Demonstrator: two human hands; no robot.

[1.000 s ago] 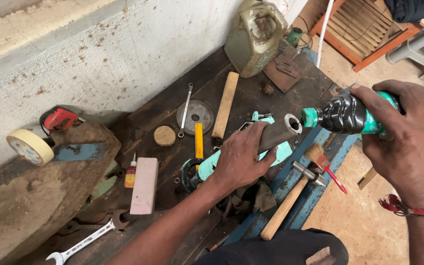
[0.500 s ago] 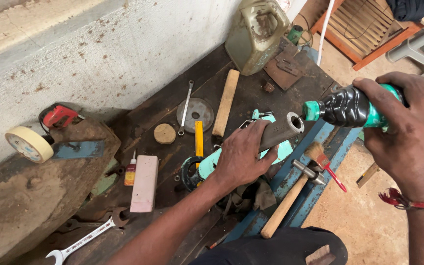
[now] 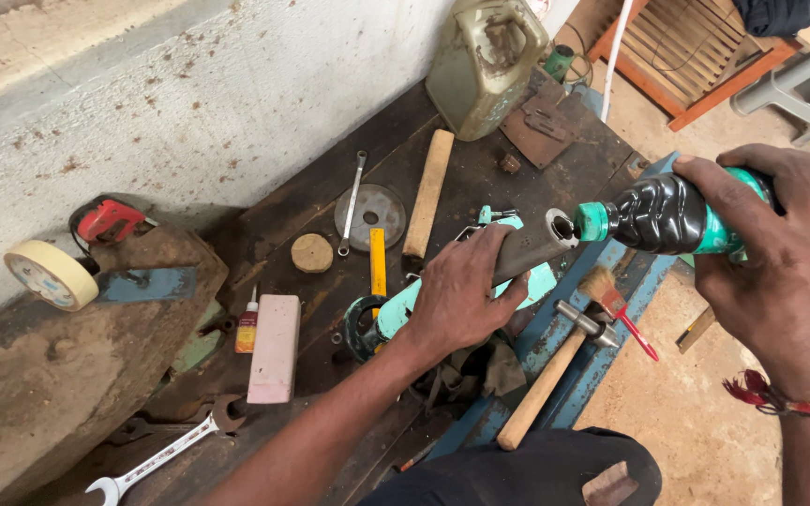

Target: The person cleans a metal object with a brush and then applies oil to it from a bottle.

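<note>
Black plastic bottle [image 3: 672, 214] with a green neck, clenched in the right hand [image 3: 780, 272], tilts its mouth against the open end of the grey tube [image 3: 532, 245] grasped by the left hand [image 3: 461, 295] over the desk [image 3: 442, 187]; any liquid flow is not discernible.

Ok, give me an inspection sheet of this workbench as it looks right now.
Surface: dark, stained wooden bench against a spotted white wall.
Job's things: left hand grips a grey tube, open end up; right hand tilts a black bottle, its green nozzle at the tube's mouth.
Clutter: hammer, small brush, wooden handle, metal disc, pink block, tape roll, spanner, dirty jerrycan.
Grip: both hands closed on their items.
Cables: nothing seen.
Surroundings: sandy floor, orange slatted wooden frame.
</note>
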